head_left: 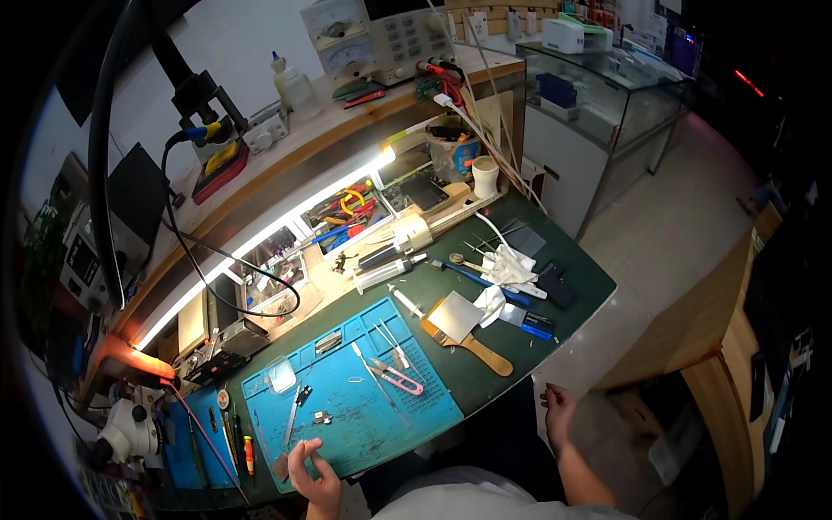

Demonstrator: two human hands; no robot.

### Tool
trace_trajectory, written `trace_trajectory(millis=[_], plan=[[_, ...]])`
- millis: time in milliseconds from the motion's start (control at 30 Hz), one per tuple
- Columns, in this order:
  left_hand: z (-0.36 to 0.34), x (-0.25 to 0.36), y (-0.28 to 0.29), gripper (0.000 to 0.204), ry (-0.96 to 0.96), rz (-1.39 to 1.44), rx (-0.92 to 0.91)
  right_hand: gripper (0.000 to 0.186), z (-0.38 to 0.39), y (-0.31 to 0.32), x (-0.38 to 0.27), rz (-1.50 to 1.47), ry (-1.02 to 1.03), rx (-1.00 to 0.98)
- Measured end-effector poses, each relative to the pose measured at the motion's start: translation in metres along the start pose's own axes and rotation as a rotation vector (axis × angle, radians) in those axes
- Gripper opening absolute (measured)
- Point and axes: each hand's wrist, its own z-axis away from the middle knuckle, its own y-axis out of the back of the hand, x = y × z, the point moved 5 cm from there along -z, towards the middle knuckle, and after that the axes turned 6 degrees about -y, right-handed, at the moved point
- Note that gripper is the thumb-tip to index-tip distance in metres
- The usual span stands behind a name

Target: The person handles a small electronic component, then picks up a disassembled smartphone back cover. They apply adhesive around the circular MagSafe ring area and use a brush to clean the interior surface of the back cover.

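Observation:
My left hand (314, 478) hovers at the front edge of the blue repair mat (351, 459), thumb and fingers bent but apart, with nothing visible in it. Beside its fingertips lies a small brownish flat piece (280, 468). On the mat are a small metal part (322, 418), a thin blade-like tool (292, 423), pink-handled snips (400, 379), tweezers (392, 340) and a small clear tray (281, 375). My right hand (559, 412) hangs past the bench's front edge, above the floor. Its fingers are loosely curled, apart from the thumb, and I see nothing held.
Right of the mat lie a wide wooden-handled brush (485, 354), a syringe (407, 302) and crumpled white cloth (510, 267). A screwdriver (249, 455) and a white microscope head (132, 427) are at left. Behind, a lit shelf (260, 182) carries a power supply (394, 43).

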Motion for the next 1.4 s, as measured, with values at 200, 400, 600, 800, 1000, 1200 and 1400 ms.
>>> trace_trajectory(millis=[200,400,600,800,1000,1200,1400], plan=[[-0.007,0.006,-0.005,0.048,0.016,-0.056,0.042,0.030,-0.122,-0.072,0.050,0.500,0.354,-0.043],[0.003,-0.003,-0.007,0.051,0.055,-0.188,0.054,0.033,-0.159,-0.155,0.017,0.578,0.491,-0.262],[-0.004,0.004,-0.009,0.049,0.105,-0.212,0.007,0.036,-0.145,-0.162,-0.003,0.458,0.482,-0.387],[-0.006,0.011,-0.005,0.029,0.045,-0.323,-0.151,0.039,-0.080,-0.129,-0.029,0.225,0.535,-0.535],[-0.027,0.029,-0.002,0.033,-0.026,-0.423,-0.208,0.054,-0.038,-0.112,0.019,0.839,0.695,-0.410],[-0.010,0.009,-0.006,0.055,0.152,-0.171,-0.037,0.076,0.020,-0.088,0.018,1.108,0.564,-0.309],[0.011,-0.009,0.000,0.056,0.085,0.006,0.032,0.042,0.081,-0.090,-0.013,1.183,0.833,-0.364]])
